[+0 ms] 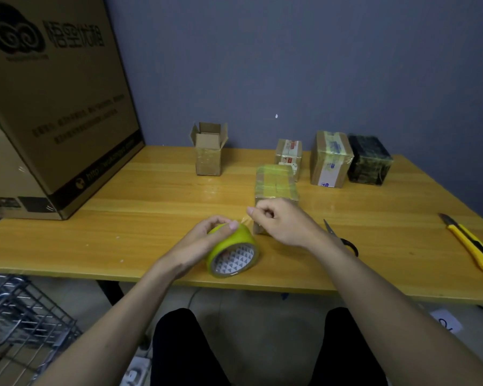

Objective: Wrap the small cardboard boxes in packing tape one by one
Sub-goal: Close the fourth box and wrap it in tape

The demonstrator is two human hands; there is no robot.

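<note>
- Left hand (207, 240) is gripping the yellow tape roll (232, 252); right hand (279, 221) is pinching its loose end.
- Taped box (275, 182) is sitting at 12 o'clock, scissors (342, 239) at 3 on the worktop (123, 218).

Two bare forearms with no sleeves, watch or rings; black trousers (346, 355) cover both legs below.

Big carton (53, 107), upper face: I read four large Chinese characters, 悟空优租, beside a swirled cloud logo.
Big carton, lower band: I make out "http" at the start of a web address; the rest is blurred.
Big carton, middle lines: small print, too blurred for me.
Labels on the taped boxes (331, 160): unreadable to me.
</note>
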